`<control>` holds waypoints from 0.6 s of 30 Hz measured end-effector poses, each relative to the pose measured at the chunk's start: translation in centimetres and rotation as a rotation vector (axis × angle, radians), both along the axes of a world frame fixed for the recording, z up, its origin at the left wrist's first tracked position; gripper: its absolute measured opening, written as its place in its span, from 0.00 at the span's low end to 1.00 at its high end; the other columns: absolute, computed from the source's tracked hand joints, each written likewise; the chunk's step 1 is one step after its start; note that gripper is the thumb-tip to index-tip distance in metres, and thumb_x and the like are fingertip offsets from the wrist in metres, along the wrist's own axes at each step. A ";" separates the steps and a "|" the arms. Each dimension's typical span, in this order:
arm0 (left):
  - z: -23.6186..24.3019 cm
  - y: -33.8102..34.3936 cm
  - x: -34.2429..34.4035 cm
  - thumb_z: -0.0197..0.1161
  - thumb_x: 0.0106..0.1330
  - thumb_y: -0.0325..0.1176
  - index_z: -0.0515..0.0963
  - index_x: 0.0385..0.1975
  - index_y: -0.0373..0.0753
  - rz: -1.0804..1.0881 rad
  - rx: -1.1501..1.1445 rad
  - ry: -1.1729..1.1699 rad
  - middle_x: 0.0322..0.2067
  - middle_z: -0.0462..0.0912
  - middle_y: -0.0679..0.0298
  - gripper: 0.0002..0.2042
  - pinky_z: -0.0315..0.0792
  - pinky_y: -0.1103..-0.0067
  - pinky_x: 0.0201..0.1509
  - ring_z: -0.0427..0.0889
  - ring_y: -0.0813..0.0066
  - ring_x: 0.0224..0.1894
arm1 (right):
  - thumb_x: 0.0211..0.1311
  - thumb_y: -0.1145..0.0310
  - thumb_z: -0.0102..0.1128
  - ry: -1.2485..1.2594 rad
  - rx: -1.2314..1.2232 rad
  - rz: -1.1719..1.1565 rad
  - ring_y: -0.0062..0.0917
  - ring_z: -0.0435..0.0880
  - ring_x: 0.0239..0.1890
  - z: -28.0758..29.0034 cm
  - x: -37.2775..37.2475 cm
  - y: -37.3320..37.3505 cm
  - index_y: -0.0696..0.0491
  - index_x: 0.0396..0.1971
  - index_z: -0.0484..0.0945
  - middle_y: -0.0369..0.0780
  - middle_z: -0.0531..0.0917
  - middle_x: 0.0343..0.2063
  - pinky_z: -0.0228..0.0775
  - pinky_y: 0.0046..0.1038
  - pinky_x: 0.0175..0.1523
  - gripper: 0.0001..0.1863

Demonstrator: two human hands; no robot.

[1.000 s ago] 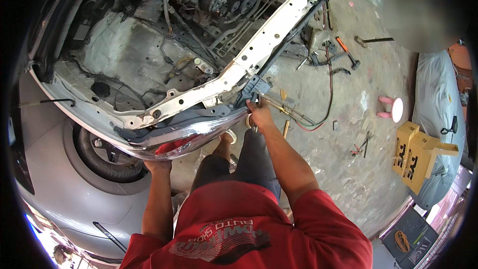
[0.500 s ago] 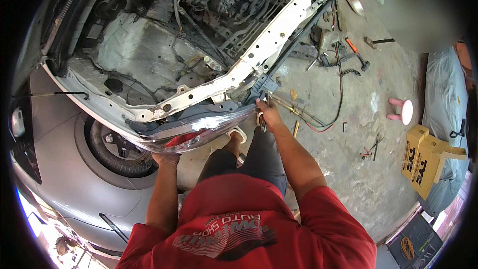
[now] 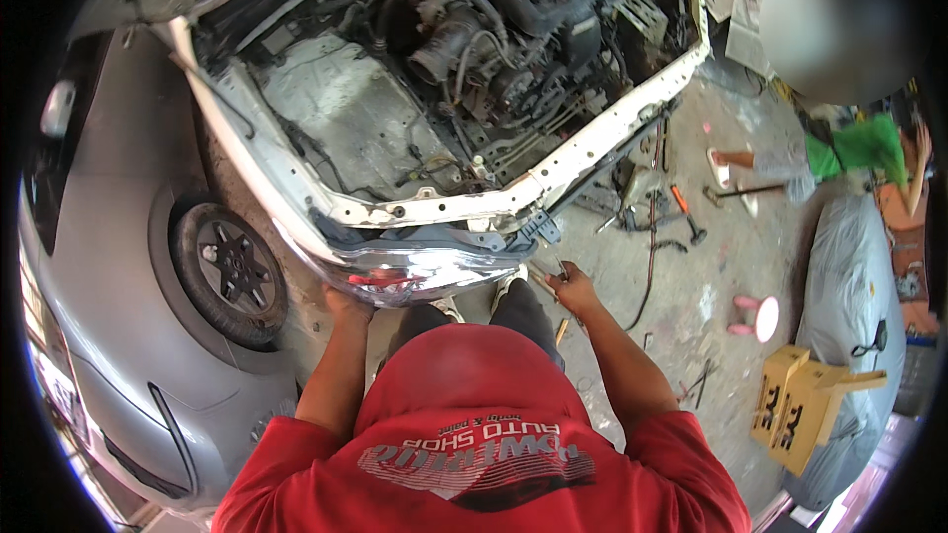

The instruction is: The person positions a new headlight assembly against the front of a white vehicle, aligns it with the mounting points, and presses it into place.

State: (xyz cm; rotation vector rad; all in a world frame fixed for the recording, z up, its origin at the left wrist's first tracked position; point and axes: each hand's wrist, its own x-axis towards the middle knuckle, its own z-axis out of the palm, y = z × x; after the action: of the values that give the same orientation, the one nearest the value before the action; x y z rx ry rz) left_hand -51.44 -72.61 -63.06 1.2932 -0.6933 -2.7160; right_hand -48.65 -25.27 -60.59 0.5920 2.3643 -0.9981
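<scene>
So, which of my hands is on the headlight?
Your left hand, at the lower edge of the headlight; your right hand is off to the side, apart from it.

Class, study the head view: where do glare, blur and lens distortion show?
Head view: glare streaks the headlight; head view: a blurred round patch hides the upper right; head view: bright light washes out the lower-left edge; head view: fisheye distortion seems to bow the silver car.
</scene>
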 end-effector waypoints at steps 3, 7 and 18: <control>-2.7 0.5 0.2 0.32 0.71 0.65 0.65 0.64 0.36 0.078 0.129 0.030 0.56 0.73 0.49 0.38 0.71 0.52 0.61 0.75 0.48 0.55 | 0.58 0.55 0.69 0.290 0.130 0.168 0.39 0.85 0.37 4.5 -1.3 -1.1 0.58 0.59 0.73 0.51 0.84 0.42 0.76 0.36 0.44 0.33; -11.8 -3.7 1.3 0.38 0.74 0.63 0.73 0.50 0.33 0.081 0.246 0.579 0.40 0.82 0.52 0.34 0.77 0.59 0.50 0.82 0.58 0.42 | 0.57 0.63 0.71 0.438 0.087 0.501 0.35 0.84 0.32 11.2 -6.6 -9.8 0.57 0.59 0.72 0.47 0.83 0.42 0.77 0.37 0.41 0.31; -2.7 1.5 0.4 0.57 0.68 0.60 0.79 0.48 0.45 0.261 -0.437 -0.534 0.45 0.84 0.51 0.24 0.73 0.65 0.53 0.82 0.53 0.49 | 0.56 0.54 0.72 0.579 0.352 1.252 0.35 0.79 0.38 20.4 -14.1 -37.5 0.61 0.65 0.66 0.48 0.78 0.48 0.73 0.37 0.48 0.42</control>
State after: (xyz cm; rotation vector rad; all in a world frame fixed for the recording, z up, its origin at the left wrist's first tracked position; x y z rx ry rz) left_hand -51.04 -71.12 -65.74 1.8282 -0.9978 -1.8759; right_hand -62.75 -62.80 -40.16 -1.1334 2.6332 -0.1474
